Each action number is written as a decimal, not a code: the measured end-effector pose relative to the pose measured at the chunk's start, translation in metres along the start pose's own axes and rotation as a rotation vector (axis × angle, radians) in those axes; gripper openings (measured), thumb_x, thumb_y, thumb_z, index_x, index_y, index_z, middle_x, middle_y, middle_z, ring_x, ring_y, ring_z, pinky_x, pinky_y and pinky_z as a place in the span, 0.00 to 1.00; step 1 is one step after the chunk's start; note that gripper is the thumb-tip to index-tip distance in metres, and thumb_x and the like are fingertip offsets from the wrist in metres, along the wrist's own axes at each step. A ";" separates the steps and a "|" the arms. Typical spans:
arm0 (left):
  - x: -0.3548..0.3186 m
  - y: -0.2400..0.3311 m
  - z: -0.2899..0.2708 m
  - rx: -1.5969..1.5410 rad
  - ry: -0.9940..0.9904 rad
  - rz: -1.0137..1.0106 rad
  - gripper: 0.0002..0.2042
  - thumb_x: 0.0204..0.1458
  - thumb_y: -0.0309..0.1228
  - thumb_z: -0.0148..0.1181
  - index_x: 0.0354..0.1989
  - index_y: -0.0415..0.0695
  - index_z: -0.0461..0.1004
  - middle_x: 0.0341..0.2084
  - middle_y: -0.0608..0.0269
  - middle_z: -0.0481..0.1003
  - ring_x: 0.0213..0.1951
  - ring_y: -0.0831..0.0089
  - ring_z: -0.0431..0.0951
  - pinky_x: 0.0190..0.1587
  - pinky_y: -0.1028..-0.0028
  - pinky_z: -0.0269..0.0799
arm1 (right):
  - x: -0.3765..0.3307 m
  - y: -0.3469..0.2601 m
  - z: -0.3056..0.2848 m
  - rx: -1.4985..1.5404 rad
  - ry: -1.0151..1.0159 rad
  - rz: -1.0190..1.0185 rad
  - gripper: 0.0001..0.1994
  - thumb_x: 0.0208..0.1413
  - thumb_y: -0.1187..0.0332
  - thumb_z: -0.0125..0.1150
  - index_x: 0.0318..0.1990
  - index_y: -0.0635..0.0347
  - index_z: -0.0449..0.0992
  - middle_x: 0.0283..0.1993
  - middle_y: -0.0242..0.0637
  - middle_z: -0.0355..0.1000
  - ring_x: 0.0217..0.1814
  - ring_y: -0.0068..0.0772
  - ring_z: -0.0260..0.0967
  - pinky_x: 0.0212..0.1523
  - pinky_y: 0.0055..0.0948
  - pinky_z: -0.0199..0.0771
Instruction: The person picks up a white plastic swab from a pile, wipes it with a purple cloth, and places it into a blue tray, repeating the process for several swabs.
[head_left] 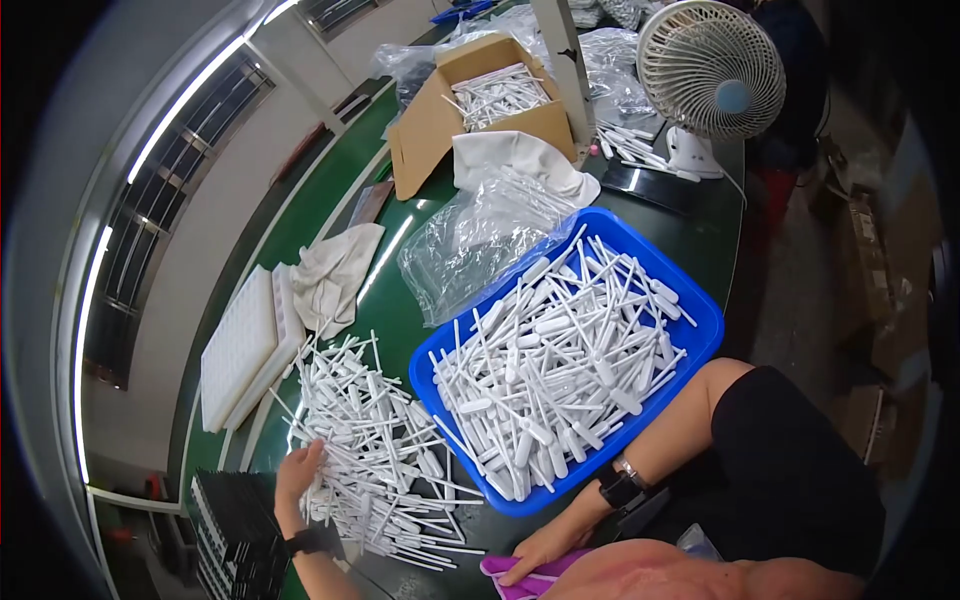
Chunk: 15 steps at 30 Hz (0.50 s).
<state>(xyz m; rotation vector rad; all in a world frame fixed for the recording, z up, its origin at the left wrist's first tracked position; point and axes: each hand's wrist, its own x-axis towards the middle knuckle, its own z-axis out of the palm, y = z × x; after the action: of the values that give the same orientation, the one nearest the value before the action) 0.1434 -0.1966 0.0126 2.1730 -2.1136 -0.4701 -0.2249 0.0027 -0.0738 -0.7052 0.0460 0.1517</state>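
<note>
My left hand [299, 472] is at the left edge of a loose pile of white plastic sticks [380, 450], each with a thin stem and a wider, rounded end. Its fingers are curled together against the pile, and what they hold, if anything, is too small to make out. Close to the table's near edge, my right hand [545, 548] grips a purple cloth [520, 578] with a pale border. A blue plastic tub [712, 320] heaped with more of these sticks stands beyond it, to the right of the pile.
Stacked white foam-like blocks [240, 350] and a pale cloth [340, 270] lie left of the pile. Black trays [235, 540] are stacked at lower left. Behind the tub are a clear plastic bag [470, 250], an open carton [425, 140] of sticks and a fan [710, 70].
</note>
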 end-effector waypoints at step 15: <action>0.212 0.089 0.040 0.216 0.250 0.316 0.31 0.54 0.54 0.46 0.58 0.40 0.65 0.58 0.43 0.63 0.58 0.47 0.63 0.60 0.60 0.58 | -0.030 -0.037 0.004 -0.177 -0.045 -0.093 0.21 0.64 0.56 0.45 0.56 0.62 0.66 0.53 0.31 0.68 0.52 0.19 0.63 0.53 0.22 0.64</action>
<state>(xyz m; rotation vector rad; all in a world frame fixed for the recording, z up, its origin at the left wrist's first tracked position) 0.0477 -0.4032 -0.0374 1.8195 -2.3878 0.0545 -0.2489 -0.0263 -0.0445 -0.8784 -0.0435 0.0827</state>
